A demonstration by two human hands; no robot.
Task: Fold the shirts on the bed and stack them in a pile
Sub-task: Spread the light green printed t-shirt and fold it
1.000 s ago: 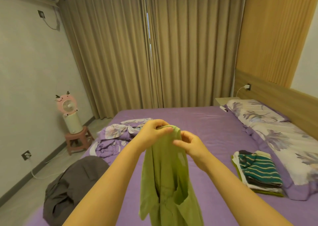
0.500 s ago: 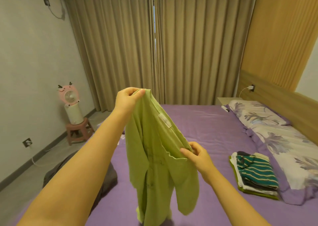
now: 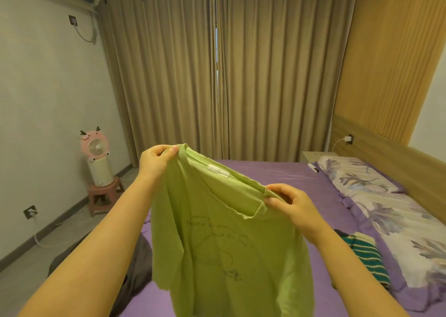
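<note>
A light green T-shirt [image 3: 224, 239] hangs spread out in front of me above the purple bed [image 3: 284, 179], its collar label facing me and a faint dark print on its front. My left hand [image 3: 156, 160] pinches the left end of the collar, held higher. At the collar's right end my right hand [image 3: 292, 203] pinches the fabric lower down. A pile of folded shirts [image 3: 366, 256], green-striped on top, lies on the bed at the right, partly hidden by my right forearm.
A dark grey garment [image 3: 135, 266] lies at the bed's left edge behind my left arm. Floral pillows [image 3: 386, 210] line the wooden headboard on the right. A pink fan [image 3: 95, 148] stands on a small stool by the left wall. Tan curtains hang behind the bed.
The bunched shirt has been opened out between my hands. My right hand rose and moved right along the collar; my left hand came down a little. The view tilted upward.
</note>
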